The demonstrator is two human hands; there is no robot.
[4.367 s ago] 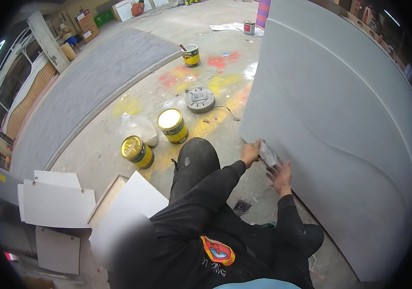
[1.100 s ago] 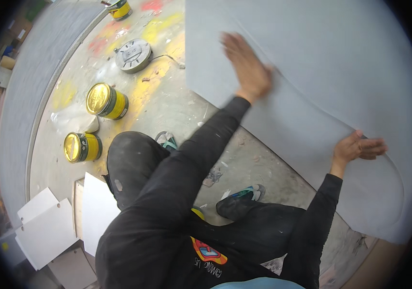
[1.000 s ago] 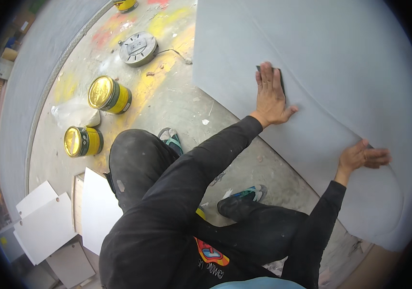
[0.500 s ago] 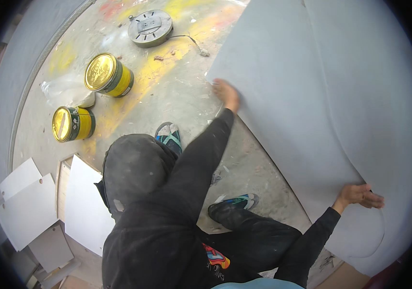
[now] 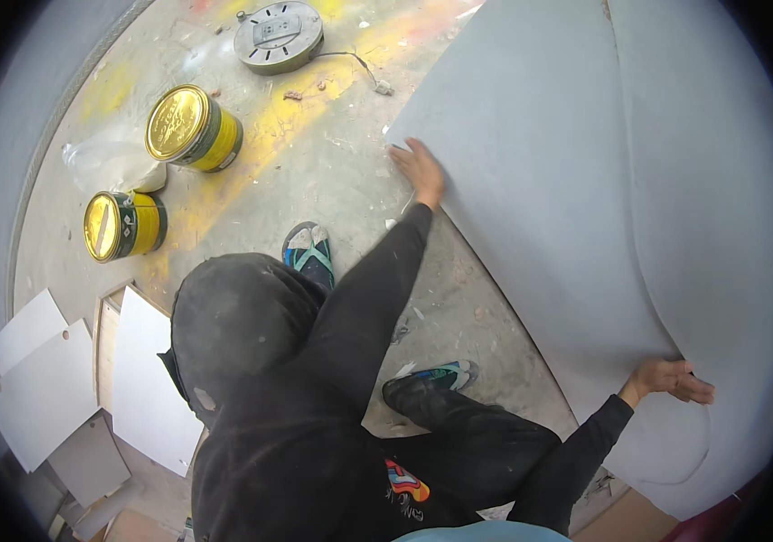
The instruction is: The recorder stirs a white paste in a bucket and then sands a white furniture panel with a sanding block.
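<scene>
My left hand rests at the left edge of a large pale grey sheet, near its corner. The fingers are stretched and a little apart. Over the sheet's lower part lies my right hand, fingers extended, beside the end of a long curved crease or seam. A small dark spot shows by its thumb; I cannot make out what it is. Both arms are in black sleeves. My knees are bent in black trousers, with sandalled feet on the floor left of the sheet.
Two yellow and green paint cans stand on the paint-stained concrete floor, beside a crumpled plastic bag. Beyond them lies a round grey metal disc with a cord. White boards are piled at the lower left.
The floor objects have shifted slightly left in view. My left fingers have spread a little at the sheet's edge. My right hand has moved slightly down over the sheet.
</scene>
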